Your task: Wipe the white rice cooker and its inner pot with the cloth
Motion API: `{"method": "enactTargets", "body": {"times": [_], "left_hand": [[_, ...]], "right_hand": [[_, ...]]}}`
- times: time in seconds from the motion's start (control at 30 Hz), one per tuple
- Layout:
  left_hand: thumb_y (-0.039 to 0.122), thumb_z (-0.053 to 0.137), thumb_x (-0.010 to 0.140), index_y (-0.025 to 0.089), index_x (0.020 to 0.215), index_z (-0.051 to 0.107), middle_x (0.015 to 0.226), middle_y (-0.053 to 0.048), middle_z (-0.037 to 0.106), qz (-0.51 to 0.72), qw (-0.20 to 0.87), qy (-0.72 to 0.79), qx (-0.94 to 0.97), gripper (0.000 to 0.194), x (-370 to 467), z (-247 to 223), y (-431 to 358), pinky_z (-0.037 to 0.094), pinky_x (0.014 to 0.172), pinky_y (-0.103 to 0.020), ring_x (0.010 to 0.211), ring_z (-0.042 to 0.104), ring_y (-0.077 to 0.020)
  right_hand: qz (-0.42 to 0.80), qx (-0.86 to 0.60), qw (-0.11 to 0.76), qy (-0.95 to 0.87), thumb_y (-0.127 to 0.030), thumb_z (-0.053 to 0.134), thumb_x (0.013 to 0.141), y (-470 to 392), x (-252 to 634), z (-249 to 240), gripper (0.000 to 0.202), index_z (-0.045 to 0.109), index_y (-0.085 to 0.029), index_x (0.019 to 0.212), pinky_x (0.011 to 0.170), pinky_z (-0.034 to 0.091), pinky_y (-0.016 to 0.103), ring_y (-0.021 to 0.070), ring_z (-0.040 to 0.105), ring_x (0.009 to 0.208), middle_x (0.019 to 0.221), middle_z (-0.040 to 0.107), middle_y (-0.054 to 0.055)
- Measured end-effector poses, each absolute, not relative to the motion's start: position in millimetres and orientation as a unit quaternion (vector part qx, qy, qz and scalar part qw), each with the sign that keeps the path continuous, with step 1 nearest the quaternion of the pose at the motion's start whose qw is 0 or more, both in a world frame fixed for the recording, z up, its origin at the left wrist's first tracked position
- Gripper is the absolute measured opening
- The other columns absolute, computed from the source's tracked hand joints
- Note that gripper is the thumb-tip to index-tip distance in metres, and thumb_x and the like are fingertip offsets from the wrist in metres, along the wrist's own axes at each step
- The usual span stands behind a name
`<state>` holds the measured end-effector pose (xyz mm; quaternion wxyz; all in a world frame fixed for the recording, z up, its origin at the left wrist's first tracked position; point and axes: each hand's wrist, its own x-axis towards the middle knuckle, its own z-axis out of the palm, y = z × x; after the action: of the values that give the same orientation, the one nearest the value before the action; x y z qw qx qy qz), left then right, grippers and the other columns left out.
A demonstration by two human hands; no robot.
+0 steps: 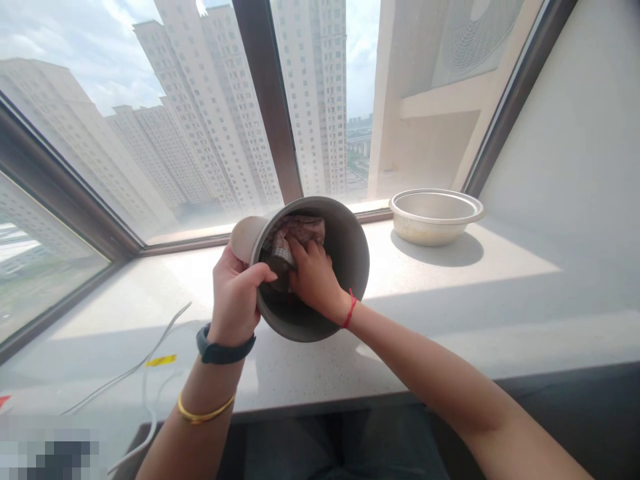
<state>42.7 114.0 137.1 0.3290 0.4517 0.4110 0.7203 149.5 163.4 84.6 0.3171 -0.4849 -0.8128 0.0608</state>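
A round pot with a dark grey inside (350,267) is tilted so that its opening faces me, above the white sill. My left hand (237,287) grips its left rim, the thumb over the edge, beside a pale rounded part (247,238) that sticks out there. Inside the pot, my right hand (315,273) presses a crumpled checked cloth (305,229) against the upper left inner wall. Its fingers are bent around the cloth. A dark rounded shape lies between the left thumb and the cloth; what it is, I cannot make out.
An oval cream basin (435,217) stands on the white sill (320,373) at the right, near the window frame. White cables (145,360) with a yellow tag (161,361) lie at the left. Large window panes rise behind the sill.
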Motion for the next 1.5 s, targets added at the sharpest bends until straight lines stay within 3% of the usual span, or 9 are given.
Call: {"method": "enactTargets", "body": {"times": [0.1, 0.3, 0.47, 0.6, 0.73, 0.9, 1.07, 1.23, 1.5], "left_hand": [[0.002, 0.064, 0.050, 0.016, 0.086, 0.063, 0.076, 0.001, 0.067, 0.732, 0.325, 0.399, 0.447, 0.038, 42.8, 136.9, 114.6, 0.049, 0.062, -0.022, 0.070, 0.062, -0.0150], [0.010, 0.078, 0.055, 0.015, 0.101, 0.066, 0.090, -0.004, 0.072, 0.716, 0.350, 0.410, 0.444, 0.047, 42.1, 136.4, 113.2, 0.055, 0.072, -0.029, 0.082, 0.068, -0.0218], [0.030, 0.085, 0.068, 0.016, 0.107, 0.067, 0.098, -0.007, 0.073, 0.718, 0.351, 0.382, 0.464, 0.045, 38.3, 134.5, 117.3, 0.055, 0.081, -0.030, 0.092, 0.069, -0.0230], [0.044, 0.078, 0.078, 0.017, 0.100, 0.069, 0.092, -0.006, 0.072, 0.715, 0.347, 0.382, 0.472, 0.036, 36.4, 134.7, 119.6, 0.055, 0.077, -0.027, 0.090, 0.069, -0.0215], [0.033, 0.079, 0.075, 0.017, 0.104, 0.070, 0.099, -0.007, 0.072, 0.711, 0.336, 0.382, 0.486, 0.034, 41.5, 139.1, 122.5, 0.054, 0.081, -0.026, 0.095, 0.067, -0.0208], [0.014, 0.077, 0.060, 0.016, 0.099, 0.068, 0.083, -0.003, 0.070, 0.707, 0.342, 0.409, 0.463, 0.040, 41.8, 141.6, 126.4, 0.053, 0.065, -0.026, 0.074, 0.065, -0.0191], [0.011, 0.068, 0.057, 0.015, 0.092, 0.066, 0.071, 0.000, 0.062, 0.731, 0.313, 0.424, 0.434, 0.036, 43.3, 141.6, 128.1, 0.049, 0.054, -0.024, 0.062, 0.059, -0.0163], [0.012, 0.068, 0.055, 0.016, 0.087, 0.065, 0.069, 0.000, 0.060, 0.746, 0.302, 0.443, 0.395, 0.033, 53.0, 143.7, 127.1, 0.049, 0.054, -0.026, 0.065, 0.059, -0.0188], [0.007, 0.057, 0.053, 0.019, 0.074, 0.054, 0.063, 0.003, 0.052, 0.773, 0.374, 0.434, 0.274, 0.024, 44.3, 157.2, 158.5, 0.045, 0.050, -0.023, 0.056, 0.053, -0.0133]], "right_hand": [[0.126, -0.364, 0.329, -0.862, -0.012, 0.049, 0.085, 159.4, 152.1, 75.7, 0.066, 0.042, -0.023, 0.150, 0.100, 0.046, 0.047, 0.0306, 0.046, 0.128, 0.137, 0.053, 0.015], [0.435, -0.344, 0.654, -0.514, -0.022, 0.045, 0.081, 183.6, 153.9, 101.4, 0.030, 0.061, -0.016, 0.106, 0.081, 0.052, 0.031, 0.0193, 0.062, 0.091, 0.099, 0.067, 0.006], [0.545, -0.226, 0.620, -0.517, -0.023, 0.050, 0.074, 156.2, 133.1, 103.0, 0.027, 0.061, -0.018, 0.098, 0.074, 0.052, 0.027, 0.0159, 0.060, 0.079, 0.085, 0.065, 0.000], [0.397, -0.210, 0.611, -0.652, -0.019, 0.046, 0.082, 128.1, 134.3, 96.3, 0.036, 0.065, -0.019, 0.113, 0.091, 0.052, 0.033, 0.0204, 0.062, 0.099, 0.101, 0.066, 0.004], [0.132, -0.244, 0.645, -0.712, -0.016, 0.041, 0.093, 147.3, 143.3, 115.4, 0.053, 0.048, -0.018, 0.145, 0.109, 0.042, 0.035, 0.0217, 0.053, 0.118, 0.121, 0.059, 0.009], [-0.116, -0.447, 0.511, -0.725, -0.016, 0.032, 0.099, 198.0, 166.4, 140.2, 0.056, 0.039, -0.022, 0.154, 0.099, 0.046, 0.044, 0.0286, 0.051, 0.107, 0.112, 0.056, 0.013], [-0.149, -0.585, 0.400, -0.690, -0.012, 0.031, 0.098, 209.4, 207.1, 126.7, 0.058, 0.037, -0.020, 0.155, 0.086, 0.050, 0.045, 0.0329, 0.053, 0.106, 0.117, 0.057, 0.019], [-0.034, -0.518, 0.389, -0.761, -0.010, 0.043, 0.089, 184.5, 249.7, 65.0, 0.055, 0.053, -0.013, 0.143, 0.087, 0.051, 0.048, 0.0342, 0.056, 0.108, 0.123, 0.061, 0.021], [0.493, -0.425, 0.673, -0.352, -0.025, 0.059, 0.067, 191.7, 268.8, 31.5, 0.029, 0.066, -0.018, 0.093, 0.074, 0.054, 0.034, 0.0203, 0.066, 0.079, 0.086, 0.071, 0.003]]}}
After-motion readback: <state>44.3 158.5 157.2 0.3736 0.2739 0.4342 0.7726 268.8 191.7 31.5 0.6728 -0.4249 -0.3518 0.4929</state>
